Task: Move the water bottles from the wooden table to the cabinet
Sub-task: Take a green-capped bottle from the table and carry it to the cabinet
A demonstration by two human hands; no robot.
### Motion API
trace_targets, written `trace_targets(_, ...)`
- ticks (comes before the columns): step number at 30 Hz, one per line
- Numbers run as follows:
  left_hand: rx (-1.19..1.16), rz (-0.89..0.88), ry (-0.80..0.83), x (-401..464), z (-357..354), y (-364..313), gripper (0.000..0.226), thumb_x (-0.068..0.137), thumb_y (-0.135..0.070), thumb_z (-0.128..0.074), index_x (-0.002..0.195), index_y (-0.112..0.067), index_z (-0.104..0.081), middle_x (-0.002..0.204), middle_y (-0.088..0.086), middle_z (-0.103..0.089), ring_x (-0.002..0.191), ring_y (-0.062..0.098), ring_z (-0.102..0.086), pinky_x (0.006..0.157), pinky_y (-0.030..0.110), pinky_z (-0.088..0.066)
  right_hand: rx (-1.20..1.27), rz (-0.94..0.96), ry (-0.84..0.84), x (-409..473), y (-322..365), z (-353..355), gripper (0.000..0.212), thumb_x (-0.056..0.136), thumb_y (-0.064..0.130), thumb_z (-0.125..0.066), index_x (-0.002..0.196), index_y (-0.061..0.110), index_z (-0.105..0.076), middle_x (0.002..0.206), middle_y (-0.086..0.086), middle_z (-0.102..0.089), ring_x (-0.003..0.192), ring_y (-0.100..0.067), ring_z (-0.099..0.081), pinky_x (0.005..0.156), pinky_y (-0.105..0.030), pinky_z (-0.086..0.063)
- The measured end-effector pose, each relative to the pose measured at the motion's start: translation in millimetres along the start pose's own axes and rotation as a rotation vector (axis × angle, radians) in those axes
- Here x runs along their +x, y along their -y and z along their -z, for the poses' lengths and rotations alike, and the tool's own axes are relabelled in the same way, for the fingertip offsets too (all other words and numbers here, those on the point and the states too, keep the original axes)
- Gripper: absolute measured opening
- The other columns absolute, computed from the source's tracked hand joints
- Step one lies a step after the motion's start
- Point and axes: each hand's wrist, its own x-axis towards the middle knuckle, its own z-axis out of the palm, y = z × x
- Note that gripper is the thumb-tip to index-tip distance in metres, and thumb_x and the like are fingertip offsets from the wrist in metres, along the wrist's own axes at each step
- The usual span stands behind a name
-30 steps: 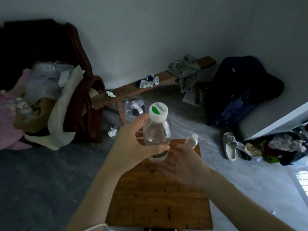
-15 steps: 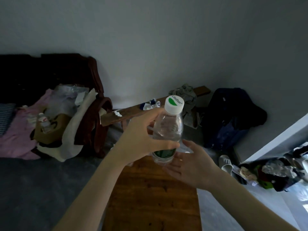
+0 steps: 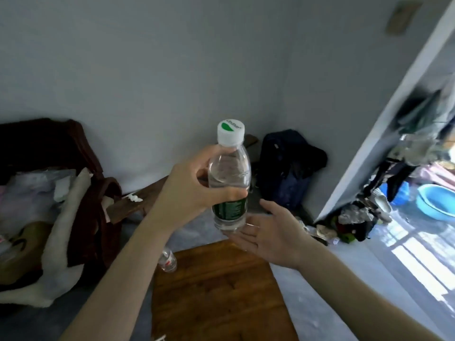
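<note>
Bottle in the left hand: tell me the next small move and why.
Probably carry the bottle on toward the cabinet, which isn't in view. The left hand already grips it, lifted off the table; the open right hand waits beneath its base.

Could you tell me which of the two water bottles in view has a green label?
The bottle with the white cap, upright in the left hand, has the green label. The small bottle by the wooden table shows a red mark instead.
</note>
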Motion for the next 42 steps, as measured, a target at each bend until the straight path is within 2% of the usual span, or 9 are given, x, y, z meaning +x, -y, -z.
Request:
trace_targets(5,-0.16,-0.044,0.206,5.7,-33.1,-11.9,0.063,0.067,-0.033,-0.092,0.122,-0.046,-0.064,0.114,-0.017,-0.076,0.106,0.003,-0.072,0.083,0.012,-0.054,0.122,0.203,-0.093,-45.9,-32.3,23.3,0.069,0.097,0.05,-0.043,0.138,-0.005,-0.045,0.135,-0.028,-0.057,0.126,-0.039,-0.055,0.111,-0.042,-0.039)
trace_targets(9,-0.166,-0.103,0.419,1.4,-86.9,-26.1,0.062,0.067,-0.03,-0.093,0.122,-0.04,-0.066,0.11,-0.018,-0.076,0.102,0.0,-0.072,0.079,0.007,-0.052,0.231,0.364,-0.179,-98.2,-73.5,51.4,0.069,0.095,0.049,-0.047,0.139,-0.005,-0.047,0.142,-0.027,-0.05,0.137,-0.037,-0.044,0.116,-0.041,-0.032)
trace_targets(12,-0.177,-0.159,0.598,-11.0,-140.4,-48.1,0.06,0.065,-0.03,-0.095,0.118,-0.041,-0.068,0.106,-0.02,-0.077,0.097,-0.002,-0.072,0.074,0.006,-0.052,0.351,0.514,-0.247,-149.1,-106.8,73.0,0.069,0.095,0.048,-0.048,0.138,-0.007,-0.047,0.14,-0.029,-0.051,0.134,-0.039,-0.046,0.112,-0.043,-0.037)
trace_targets(17,-0.226,-0.309,0.873,-51.3,-231.6,-101.7,0.068,0.052,-0.053,-0.093,0.114,-0.049,-0.064,0.106,-0.027,-0.074,0.096,-0.004,-0.072,0.075,0.007,-0.054,0.549,0.775,-0.349,-242.1,-175.4,105.0,0.064,0.095,0.042,-0.05,0.137,-0.007,-0.046,0.137,-0.031,-0.053,0.129,-0.043,-0.05,0.112,-0.044,-0.038)
trace_targets(22,-0.307,-0.478,1.111,-122.1,-310.9,-165.6,0.067,0.056,-0.051,-0.092,0.116,-0.048,-0.063,0.11,-0.025,-0.075,0.101,0.001,-0.072,0.08,0.017,-0.059,0.707,1.002,-0.492,-324.8,-256.5,120.2,0.064,0.093,0.041,-0.051,0.135,-0.008,-0.049,0.134,-0.031,-0.056,0.124,-0.042,-0.055,0.1,-0.044,-0.048)
trace_targets(28,-0.4,-0.668,1.347,-228.7,-375.3,-237.5,0.059,0.059,-0.055,-0.085,0.112,-0.061,-0.059,0.105,-0.04,-0.07,0.1,-0.01,-0.068,0.072,0.006,-0.052,0.886,1.226,-0.577,-404.3,-366.1,129.1,0.064,0.092,0.041,-0.053,0.133,-0.009,-0.051,0.134,-0.031,-0.056,0.122,-0.041,-0.058,0.093,-0.044,-0.055)
trace_targets(31,-0.443,-0.716,1.454,-285.6,-400.8,-266.6,0.061,0.06,-0.05,-0.087,0.115,-0.054,-0.061,0.106,-0.031,-0.074,0.098,-0.005,-0.071,0.074,0.011,-0.055,0.96,1.295,-0.659,-437.7,-419.3,130.2,0.066,0.089,0.04,-0.054,0.135,-0.007,-0.049,0.131,-0.031,-0.058,0.116,-0.041,-0.062,0.093,-0.043,-0.055)
trace_targets(36,-0.516,-0.788,1.617,-381.4,-433.0,-304.5,0.061,0.059,-0.05,-0.087,0.115,-0.047,-0.064,0.103,-0.024,-0.076,0.093,-0.003,-0.073,0.071,0.008,-0.052,1.103,1.4,-0.805,-482.7,-501.3,124.8,0.075,0.081,0.04,-0.057,0.139,-0.006,-0.046,0.134,-0.029,-0.056,0.129,-0.04,-0.052,0.093,-0.042,-0.052)
trace_targets(42,-0.556,-0.851,1.863,-478.6,-453.7,-330.4,0.06,0.064,-0.039,-0.093,0.118,-0.041,-0.067,0.101,-0.019,-0.077,0.091,0.0,-0.074,0.073,0.012,-0.055,1.244,1.517,-0.921,-503.6,-586.0,99.7,0.072,0.087,0.045,-0.048,0.135,-0.01,-0.051,0.138,-0.028,-0.054,0.135,-0.038,-0.045,0.102,-0.039,-0.043)
